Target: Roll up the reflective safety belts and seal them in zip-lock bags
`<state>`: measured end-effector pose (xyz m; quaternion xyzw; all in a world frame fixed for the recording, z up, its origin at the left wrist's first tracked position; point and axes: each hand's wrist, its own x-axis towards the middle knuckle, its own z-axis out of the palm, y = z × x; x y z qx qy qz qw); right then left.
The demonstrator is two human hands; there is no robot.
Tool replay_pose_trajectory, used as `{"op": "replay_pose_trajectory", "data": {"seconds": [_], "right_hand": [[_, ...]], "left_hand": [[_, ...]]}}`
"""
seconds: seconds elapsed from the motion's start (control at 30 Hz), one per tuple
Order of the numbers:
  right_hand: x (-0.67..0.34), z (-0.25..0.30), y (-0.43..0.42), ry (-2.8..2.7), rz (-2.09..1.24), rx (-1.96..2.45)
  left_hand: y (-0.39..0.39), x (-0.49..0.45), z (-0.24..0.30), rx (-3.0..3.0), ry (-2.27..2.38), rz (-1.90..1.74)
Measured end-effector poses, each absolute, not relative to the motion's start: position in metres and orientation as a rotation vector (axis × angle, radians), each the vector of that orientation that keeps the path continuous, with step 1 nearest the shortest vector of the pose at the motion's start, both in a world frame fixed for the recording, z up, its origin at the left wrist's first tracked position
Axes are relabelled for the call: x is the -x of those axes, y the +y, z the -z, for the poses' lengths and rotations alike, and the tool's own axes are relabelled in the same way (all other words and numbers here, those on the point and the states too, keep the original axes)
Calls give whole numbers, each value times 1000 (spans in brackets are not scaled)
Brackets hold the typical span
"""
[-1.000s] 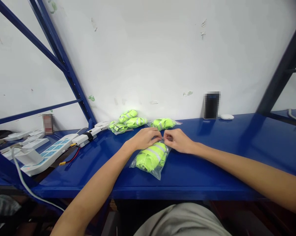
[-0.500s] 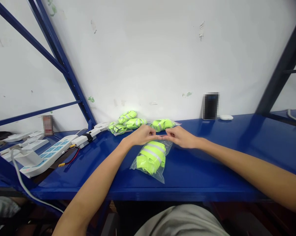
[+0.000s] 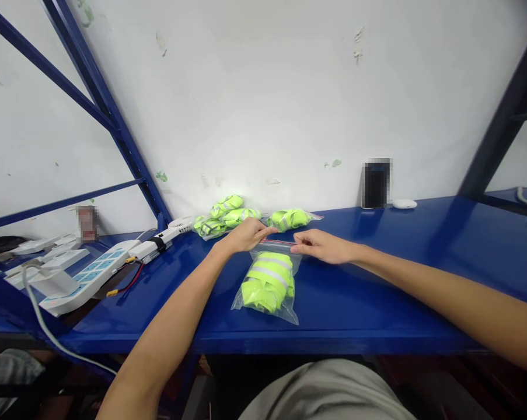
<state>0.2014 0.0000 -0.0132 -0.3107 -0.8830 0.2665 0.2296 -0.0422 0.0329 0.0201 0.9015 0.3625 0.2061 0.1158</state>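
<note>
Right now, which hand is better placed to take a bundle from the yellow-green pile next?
Probably the left: the left hand is nearer the pile, while the right hand sits farther right. Both are at the clear bag's top edge.

Front bag (image 3: pixel 268 283) is lying on tbl (image 3: pixel 377 303); bag pile (image 3: pixel 241 217) is sitting behind. Pwr strip (image 3: pixel 90 273) is resting L.

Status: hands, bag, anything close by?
Left hand and right hand at top edge of front bag, right hand pinching its right end. Front bag lying on blue table. More bags behind, near wall.
</note>
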Motion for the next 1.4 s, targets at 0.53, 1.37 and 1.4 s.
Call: {"op": "replay_pose_trajectory", "data": {"seconds": [0.53, 1.37, 1.4], "right_hand": [[-211, 18, -3, -2442, -467, 959], [-196, 24, -1, -1410, -1481, 1203], [-196, 26, 2, -1361, -1429, 1206]], "left_hand": [[56, 70, 19, -2723, 1325, -520], [46, 56, 13, -2665, 1242, -651], [47, 58, 12, -2636, 1274, -729]]}}
